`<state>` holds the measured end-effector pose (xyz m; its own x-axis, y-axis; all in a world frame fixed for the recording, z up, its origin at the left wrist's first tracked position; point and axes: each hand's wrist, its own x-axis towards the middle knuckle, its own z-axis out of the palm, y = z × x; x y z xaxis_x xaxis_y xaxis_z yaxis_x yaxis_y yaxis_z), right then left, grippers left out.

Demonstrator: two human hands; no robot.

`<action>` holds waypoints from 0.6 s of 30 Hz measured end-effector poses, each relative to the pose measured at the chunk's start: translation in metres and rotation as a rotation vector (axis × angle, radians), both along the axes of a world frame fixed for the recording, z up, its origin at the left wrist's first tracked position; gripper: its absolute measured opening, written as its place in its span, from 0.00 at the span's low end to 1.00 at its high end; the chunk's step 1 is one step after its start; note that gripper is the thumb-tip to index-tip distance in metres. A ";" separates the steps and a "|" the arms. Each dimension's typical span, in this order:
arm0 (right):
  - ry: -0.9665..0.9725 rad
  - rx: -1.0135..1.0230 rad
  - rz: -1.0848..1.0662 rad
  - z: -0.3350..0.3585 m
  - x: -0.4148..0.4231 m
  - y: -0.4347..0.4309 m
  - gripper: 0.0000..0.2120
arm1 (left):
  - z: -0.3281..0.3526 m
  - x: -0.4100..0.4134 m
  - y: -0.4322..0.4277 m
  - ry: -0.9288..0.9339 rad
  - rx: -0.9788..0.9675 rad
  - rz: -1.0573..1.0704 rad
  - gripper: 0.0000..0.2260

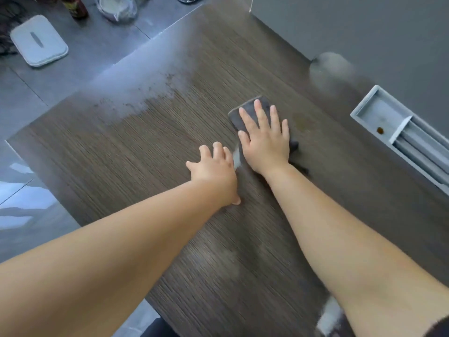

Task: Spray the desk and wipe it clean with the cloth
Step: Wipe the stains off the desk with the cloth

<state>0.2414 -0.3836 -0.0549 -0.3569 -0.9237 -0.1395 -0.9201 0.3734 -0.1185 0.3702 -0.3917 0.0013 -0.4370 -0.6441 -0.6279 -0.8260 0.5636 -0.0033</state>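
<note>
Both forearms entered from 6 o'clock, bare, reaching fwd over the dark wood-grain counter (145, 166). Right hand (264, 139) lay flat, palm down, on the dark grey cloth (245, 110), fingers spread and extended; grip was apart, pressing on the cloth, not clamped round it. Cloth sat near centre of frame, approx. 1 o'clock from the left hand, its far edge showing beyond the fingertips. Left hand (213, 173) rested palm down on the bare counter just beside the right wrist at its 9 o'clock; grip apart, holding nothing. Pale wet or hazy patch (136, 93) covered the counter surface toward 11 o'clock, w/ a ragged edge where it met the dark wood. Grey recessed tray (379, 113) was set into the counter at 3 o'clock, small brown spot inside it. White rounded-rectangle lid (38, 42) lay on the grey floor at 10 o'clock, well apart from the hands. Spray bottle: could not be identified.
</note>
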 end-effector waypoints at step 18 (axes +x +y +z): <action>-0.007 0.001 -0.228 -0.002 -0.053 0.011 0.25 | -0.002 -0.013 -0.002 -0.091 0.006 -0.018 0.54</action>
<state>0.1885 -0.3731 -0.0566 -0.5553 -0.8191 -0.1435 -0.8111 0.5716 -0.1241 0.3575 -0.3940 -0.0005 -0.3894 -0.6330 -0.6691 -0.8124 0.5783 -0.0742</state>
